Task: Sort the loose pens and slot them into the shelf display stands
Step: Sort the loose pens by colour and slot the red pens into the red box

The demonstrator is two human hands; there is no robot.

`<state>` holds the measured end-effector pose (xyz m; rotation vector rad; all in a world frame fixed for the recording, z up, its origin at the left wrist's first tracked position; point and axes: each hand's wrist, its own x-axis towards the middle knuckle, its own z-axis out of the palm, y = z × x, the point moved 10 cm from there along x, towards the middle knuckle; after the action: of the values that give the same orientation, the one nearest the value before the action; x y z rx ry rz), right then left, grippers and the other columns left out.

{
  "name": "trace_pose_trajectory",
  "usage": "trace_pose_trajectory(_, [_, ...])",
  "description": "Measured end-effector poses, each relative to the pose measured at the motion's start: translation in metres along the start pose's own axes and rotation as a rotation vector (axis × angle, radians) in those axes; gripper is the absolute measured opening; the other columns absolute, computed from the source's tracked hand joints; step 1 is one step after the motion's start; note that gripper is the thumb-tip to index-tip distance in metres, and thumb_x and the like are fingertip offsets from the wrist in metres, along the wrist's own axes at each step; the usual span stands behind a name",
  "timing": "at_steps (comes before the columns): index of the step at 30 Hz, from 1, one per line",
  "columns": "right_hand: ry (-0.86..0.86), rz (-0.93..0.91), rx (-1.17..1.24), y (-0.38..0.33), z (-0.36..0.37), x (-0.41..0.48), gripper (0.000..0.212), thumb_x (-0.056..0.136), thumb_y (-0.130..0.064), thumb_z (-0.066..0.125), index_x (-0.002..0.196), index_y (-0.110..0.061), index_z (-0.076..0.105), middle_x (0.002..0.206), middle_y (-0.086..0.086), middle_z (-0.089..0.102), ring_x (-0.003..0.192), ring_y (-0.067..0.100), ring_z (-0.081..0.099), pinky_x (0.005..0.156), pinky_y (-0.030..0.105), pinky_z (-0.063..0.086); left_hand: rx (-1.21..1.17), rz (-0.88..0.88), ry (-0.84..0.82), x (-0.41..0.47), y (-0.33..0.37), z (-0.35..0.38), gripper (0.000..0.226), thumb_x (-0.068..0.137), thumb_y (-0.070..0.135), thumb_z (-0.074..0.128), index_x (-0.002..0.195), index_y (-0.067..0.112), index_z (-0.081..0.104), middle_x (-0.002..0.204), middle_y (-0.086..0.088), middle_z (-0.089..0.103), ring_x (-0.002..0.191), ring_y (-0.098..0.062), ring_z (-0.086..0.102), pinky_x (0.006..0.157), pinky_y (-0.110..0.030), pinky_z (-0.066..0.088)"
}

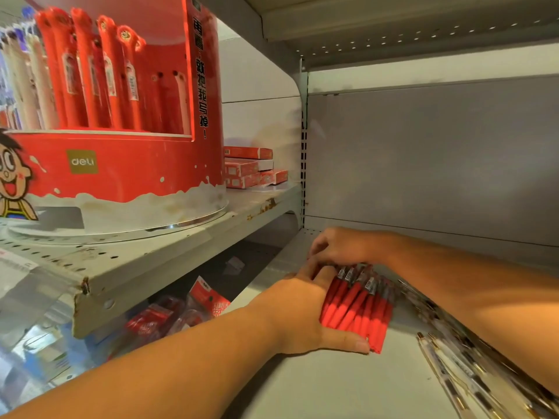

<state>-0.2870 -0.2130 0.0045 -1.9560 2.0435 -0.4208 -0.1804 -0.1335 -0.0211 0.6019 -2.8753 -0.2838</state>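
Bundle of red pens lies on the lower shelf at 5 o'clock, clasped in the left hand; the right hand curls at their far tips, grasp unclear. Display stand sits at 10 o'clock, red boxes at its 3 o'clock; clear pens at 4 o'clock lie partly under the right forearm.
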Motion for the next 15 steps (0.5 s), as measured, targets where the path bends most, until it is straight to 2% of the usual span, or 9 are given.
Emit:
trace_pose_trajectory(2, [0.016,0.016,0.043,0.002,-0.002,-0.002,0.011,0.089,-0.020,0.066,0.080,-0.024,0.072,0.074,-0.011,0.069,0.066,0.000,0.059,0.059,0.013,0.044,-0.032,0.006,0.029,-0.001,0.000,-0.002,0.104,0.065,0.081,0.064,0.146,0.035,0.017,0.143,0.002,0.037,0.116,-0.023,0.054,0.099,-0.042,0.051])
trace_pose_trajectory(4, [0.012,0.041,0.085,0.005,-0.003,-0.005,0.011,0.090,-0.018,0.064,0.084,-0.022,0.072,0.078,-0.007,0.069,0.064,0.000,0.059,0.057,0.012,0.044,-0.071,0.010,0.051,-0.002,-0.001,-0.004,0.102,0.065,0.080,0.064,0.144,0.036,0.018,0.142,0.003,0.036,0.113,-0.021,0.055,0.096,-0.039,0.052])
trace_pose_trajectory(5, [0.002,0.045,0.095,0.005,-0.003,-0.005,0.010,0.091,-0.018,0.063,0.092,-0.020,0.072,0.086,-0.004,0.071,0.072,0.002,0.062,0.064,0.013,0.047,-0.085,0.010,0.057,-0.003,-0.001,-0.004,0.102,0.064,0.080,0.065,0.144,0.037,0.018,0.143,0.003,0.035,0.114,-0.020,0.055,0.096,-0.038,0.052])
trace_pose_trajectory(7, [-0.031,0.041,0.126,0.000,-0.001,-0.008,0.021,0.093,-0.017,0.061,0.114,-0.017,0.068,0.107,0.000,0.070,0.095,0.008,0.064,0.084,0.019,0.050,-0.093,0.004,0.062,-0.004,-0.002,-0.005,0.102,0.064,0.080,0.065,0.144,0.038,0.017,0.145,0.005,0.032,0.117,-0.021,0.053,0.098,-0.040,0.052])
trace_pose_trajectory(8, [-0.047,0.037,0.149,-0.003,0.001,-0.008,0.026,0.094,-0.015,0.060,0.119,-0.016,0.066,0.113,0.001,0.068,0.099,0.009,0.063,0.086,0.019,0.049,-0.085,0.001,0.065,-0.004,-0.001,-0.005,0.101,0.064,0.081,0.064,0.144,0.038,0.018,0.146,0.006,0.031,0.118,-0.021,0.053,0.098,-0.041,0.051])
trace_pose_trajectory(10, [-0.050,0.012,0.174,-0.010,0.002,-0.008,0.027,0.092,-0.006,0.058,0.116,-0.011,0.070,0.111,0.003,0.071,0.092,0.007,0.064,0.078,0.014,0.049,-0.058,-0.006,0.073,-0.004,-0.001,-0.005,0.099,0.066,0.081,0.062,0.144,0.036,0.021,0.146,0.003,0.033,0.118,-0.022,0.052,0.098,-0.042,0.051])
trace_pose_trajectory(12, [-0.045,-0.002,0.179,-0.014,0.002,-0.009,0.026,0.089,-0.001,0.057,0.107,-0.010,0.074,0.104,0.005,0.074,0.085,0.008,0.065,0.077,0.016,0.051,-0.037,-0.011,0.082,-0.004,0.000,-0.007,0.094,0.070,0.080,0.059,0.143,0.033,0.025,0.144,0.000,0.037,0.114,-0.023,0.055,0.095,-0.042,0.053])
trace_pose_trajectory(15, [-0.054,-0.004,0.207,-0.013,0.001,-0.013,0.025,0.090,-0.003,0.058,0.108,-0.010,0.074,0.103,0.004,0.074,0.081,0.005,0.065,0.070,0.014,0.051,0.002,-0.004,0.089,-0.003,0.003,-0.008,0.085,0.076,0.079,0.053,0.142,0.030,0.028,0.142,-0.002,0.041,0.109,-0.022,0.058,0.092,-0.040,0.055])
